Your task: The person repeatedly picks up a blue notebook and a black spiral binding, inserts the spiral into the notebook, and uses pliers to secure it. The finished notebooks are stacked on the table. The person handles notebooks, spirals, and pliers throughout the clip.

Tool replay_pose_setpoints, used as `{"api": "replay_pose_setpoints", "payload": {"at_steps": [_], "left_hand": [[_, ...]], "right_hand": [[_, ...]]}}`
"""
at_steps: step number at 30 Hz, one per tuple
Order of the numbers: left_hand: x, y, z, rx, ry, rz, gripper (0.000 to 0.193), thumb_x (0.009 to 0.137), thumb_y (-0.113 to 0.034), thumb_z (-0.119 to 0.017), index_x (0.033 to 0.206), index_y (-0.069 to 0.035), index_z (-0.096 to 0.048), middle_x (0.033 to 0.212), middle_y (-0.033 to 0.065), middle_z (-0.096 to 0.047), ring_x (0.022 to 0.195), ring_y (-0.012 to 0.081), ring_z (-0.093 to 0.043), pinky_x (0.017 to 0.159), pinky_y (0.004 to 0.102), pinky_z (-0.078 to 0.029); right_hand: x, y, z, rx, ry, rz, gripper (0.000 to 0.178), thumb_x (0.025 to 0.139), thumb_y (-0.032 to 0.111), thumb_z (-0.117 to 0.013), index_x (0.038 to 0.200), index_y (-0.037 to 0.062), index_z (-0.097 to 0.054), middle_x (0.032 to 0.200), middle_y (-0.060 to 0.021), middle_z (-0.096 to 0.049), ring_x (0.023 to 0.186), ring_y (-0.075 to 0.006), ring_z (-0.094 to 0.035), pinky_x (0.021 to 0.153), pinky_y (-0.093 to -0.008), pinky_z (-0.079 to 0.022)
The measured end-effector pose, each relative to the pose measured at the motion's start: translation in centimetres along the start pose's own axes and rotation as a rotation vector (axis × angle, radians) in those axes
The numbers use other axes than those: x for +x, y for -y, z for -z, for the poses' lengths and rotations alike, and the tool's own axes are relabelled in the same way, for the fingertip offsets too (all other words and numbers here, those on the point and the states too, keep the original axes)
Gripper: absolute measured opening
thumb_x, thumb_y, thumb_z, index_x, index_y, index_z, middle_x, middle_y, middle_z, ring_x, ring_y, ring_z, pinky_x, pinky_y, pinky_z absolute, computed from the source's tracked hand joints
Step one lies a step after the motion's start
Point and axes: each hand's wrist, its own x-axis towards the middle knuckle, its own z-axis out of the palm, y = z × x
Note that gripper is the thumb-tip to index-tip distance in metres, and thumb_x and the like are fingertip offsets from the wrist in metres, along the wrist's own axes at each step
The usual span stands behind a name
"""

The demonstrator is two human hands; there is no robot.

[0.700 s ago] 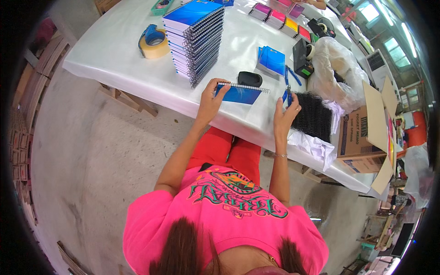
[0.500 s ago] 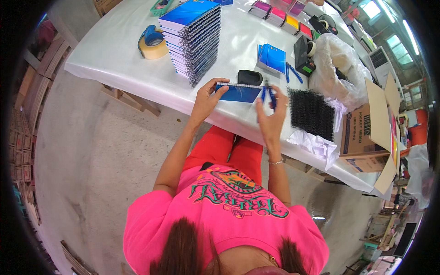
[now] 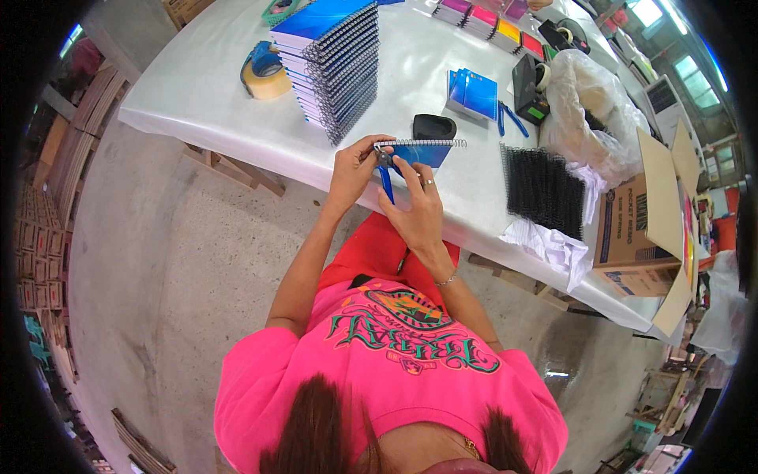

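A small blue spiral notebook (image 3: 426,153) is held at the table's near edge, its wire coil along the top. My left hand (image 3: 352,172) pinches the notebook's left end. Closed around blue-handled pliers (image 3: 385,183), my right hand (image 3: 417,202) brings their jaws against the coil's left end, close to my left fingertips. Part of the pliers is hidden by my fingers. Just beyond the notebook sits a black, rounded, hollow object (image 3: 434,126). To the left rises a tall stack of blue spiral notebooks (image 3: 328,75).
Black spiral coils (image 3: 543,191) lie on white paper at right, beside an open cardboard box (image 3: 636,229) and a plastic bag (image 3: 588,91). Blue notepads (image 3: 474,95), more pliers (image 3: 513,120), a tape dispenser (image 3: 264,73) and coloured notebooks (image 3: 482,25) stand farther back. Another person's hand (image 3: 539,4) shows.
My right hand has moved left with the pliers, from the notebook's right end to its left end. My left hand keeps its hold on the notebook.
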Motion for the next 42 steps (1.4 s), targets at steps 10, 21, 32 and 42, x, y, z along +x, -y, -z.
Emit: {"api": "replay_pose_setpoints", "payload": {"at_steps": [10, 21, 32, 42], "left_hand": [[-0.5, 0.4, -1.3, 0.213, -0.128, -0.205, 0.029, 0.092, 0.003, -0.055, 0.117, -0.003, -0.068, 0.088, 0.0096, -0.073, 0.076, 0.008, -0.065, 0.064, 0.0232, -0.05], [-2.2, -4.2, 0.3, -0.01, -0.264, 0.066, 0.023, 0.093, -0.008, -0.067, 0.114, 0.0, -0.069, 0.079, 0.0011, -0.065, 0.073, 0.0031, -0.055, 0.061, 0.0206, -0.046], [7.0, -17.7, 8.9, -0.018, -0.54, -0.504, 0.035, 0.092, -0.022, -0.071, 0.115, 0.004, -0.063, 0.096, 0.0109, -0.068, 0.083, 0.0102, -0.063, 0.075, 0.0213, -0.05], [13.4, -13.7, 12.7, 0.087, -0.692, -0.4, 0.036, 0.088, -0.027, -0.075, 0.105, 0.003, -0.063, 0.085, 0.0059, -0.062, 0.074, 0.0103, -0.055, 0.067, 0.0245, -0.045]], "right_hand": [[-0.5, 0.6, 0.0, 1.105, 0.289, -0.602, 0.041, 0.094, 0.024, -0.064, 0.128, 0.004, -0.054, 0.107, -0.0122, -0.058, 0.078, -0.0218, -0.063, 0.07, -0.0347, -0.054], [0.9, -6.6, 5.7, 0.506, 0.253, -0.398, 0.039, 0.097, 0.025, -0.058, 0.129, 0.0042, -0.052, 0.104, -0.0135, -0.055, 0.084, -0.0225, -0.057, 0.08, -0.0333, -0.047], [0.9, -13.6, 4.9, -0.363, -0.052, -0.217, 0.039, 0.09, 0.02, -0.062, 0.127, 0.0094, -0.058, 0.123, -0.0217, -0.048, 0.117, -0.0372, -0.045, 0.104, -0.0494, -0.033], [0.7, -13.6, 4.9, -0.369, -0.053, -0.231, 0.038, 0.09, 0.021, -0.064, 0.126, 0.0098, -0.059, 0.123, -0.0201, -0.049, 0.117, -0.0361, -0.045, 0.104, -0.049, -0.033]]}}
